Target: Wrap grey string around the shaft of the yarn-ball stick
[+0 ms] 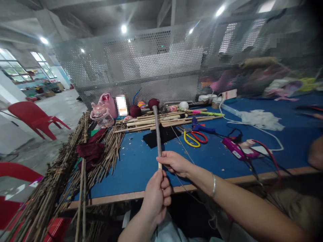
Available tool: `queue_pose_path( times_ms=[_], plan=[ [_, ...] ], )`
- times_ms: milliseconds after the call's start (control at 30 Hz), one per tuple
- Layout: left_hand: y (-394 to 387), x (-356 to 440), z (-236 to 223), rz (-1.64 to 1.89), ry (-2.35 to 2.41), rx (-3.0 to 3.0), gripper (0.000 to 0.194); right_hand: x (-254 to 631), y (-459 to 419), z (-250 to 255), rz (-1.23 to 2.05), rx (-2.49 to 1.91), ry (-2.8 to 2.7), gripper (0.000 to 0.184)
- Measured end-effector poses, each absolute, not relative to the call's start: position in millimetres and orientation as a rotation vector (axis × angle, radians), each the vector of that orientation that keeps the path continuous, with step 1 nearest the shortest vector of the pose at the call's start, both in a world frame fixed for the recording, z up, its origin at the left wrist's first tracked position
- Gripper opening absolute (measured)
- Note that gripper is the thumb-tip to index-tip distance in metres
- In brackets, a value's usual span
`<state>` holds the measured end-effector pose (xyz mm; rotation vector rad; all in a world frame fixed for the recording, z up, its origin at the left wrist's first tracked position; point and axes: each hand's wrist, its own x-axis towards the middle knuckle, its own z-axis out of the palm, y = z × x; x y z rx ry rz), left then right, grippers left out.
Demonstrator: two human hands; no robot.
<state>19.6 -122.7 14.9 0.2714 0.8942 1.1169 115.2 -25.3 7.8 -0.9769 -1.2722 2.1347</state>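
Note:
My left hand [155,195] is closed round the bare lower end of a thin stick [157,131] and holds it upright over the blue table [141,161]. The stick's upper part is wrapped grey and carries a dark red ball [153,103] at the top. My right hand [174,163] pinches the stick just above the left hand. A thin thread [179,141] runs from these fingers up towards the table's back and down past my wrist.
Bundled sticks [83,161] pile up at the table's left edge with dark red cloth [91,151] on them. More sticks [166,119], scissors [194,138], a blue glue gun [202,128], a pink glue gun [238,149], white stuffing [259,119] and a black cloth [164,134] lie on the table. Red chairs [35,117] stand left.

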Motion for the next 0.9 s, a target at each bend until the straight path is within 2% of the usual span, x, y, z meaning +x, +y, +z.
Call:
queue_pose_path(
  times_ms=[167,300,400,600,900],
  plan=[
    [-123.2,16.0,17.0,1.052,0.746,0.165,0.029,122.6,-21.8,12.7,2.335,-0.73,-1.277,0.028],
    [-124.3,18.5,11.7,1.087,0.793,0.236,0.027,119.6,-22.2,6.2,2.221,-0.839,-1.31,0.024],
    [-125.0,20.7,9.5,1.127,0.857,0.3,0.03,115.7,-22.3,1.3,2.136,-0.928,-1.313,0.028],
    [-124.8,19.7,15.9,1.084,0.835,0.227,0.032,121.5,-20.3,5.8,2.366,-0.697,-1.292,0.025],
    [-114.2,17.8,17.7,1.117,0.959,0.381,0.041,114.3,-26.0,-4.4,2.229,-0.831,-1.354,0.022]
  ],
)
